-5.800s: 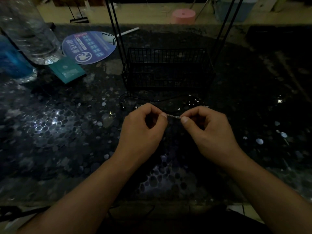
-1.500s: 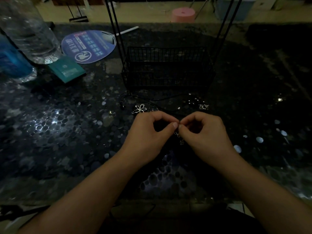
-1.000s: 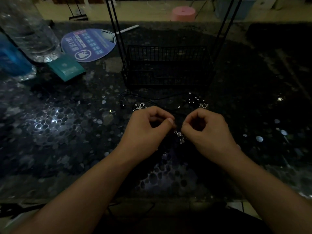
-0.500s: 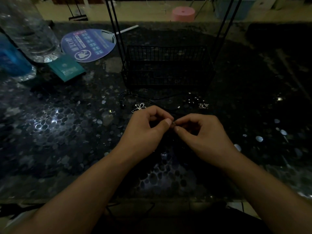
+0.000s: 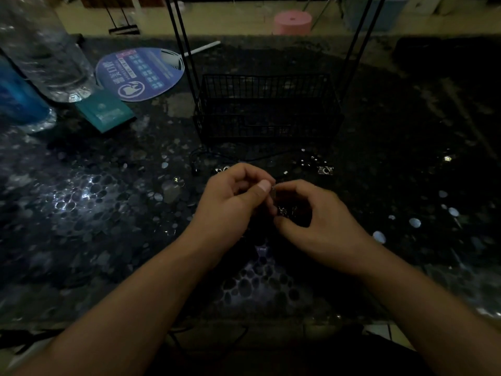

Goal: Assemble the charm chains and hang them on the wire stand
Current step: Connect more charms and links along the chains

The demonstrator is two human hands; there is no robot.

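table (image 5: 81, 226): dark glossy slab w/ pale pebble-like flecks, light glare on it left of the hands
wire stand (image 5: 267, 109): thin black wire, box-shaped mesh basket w/ slim straight rods rising at both sides; landmark for all below
clear bottle (image 5: 46, 47): far left of stand, ribbed see-through plastic, blurred
blue bottle (image 5: 16, 96): left of stand past the clear one, translucent blue, cut by frame edge
fan (image 5: 141, 73): just left of stand, flat rounded card, blue-purple print, white stick handle running toward stand's left rods
teal box (image 5: 104, 111): left of stand, front of fan, small flat rectangular pack, matte
left hand (image 5: 230, 202): in front of stand, near its left half; fingers curled in, thumb tip pressed toward index, pinching a tiny metal bit of the chain
right hand (image 5: 322, 223): in front of stand, right of left hand, tips nearly touching it; index and thumb curved in a C, index tip on the same bit; whether thumb also touches it, cannot tell
charm chain (image 5: 283, 211): in front of stand, betw the two hands, fine silvery links, small charm hanging low inside the right hand's curve; shape too dim to tell
loose charms (image 5: 324, 169): on table just in front of stand's right corner, small shiny silver pieces, one squarish
black cord (image 5: 244, 158): thin, lies along stand's front edge
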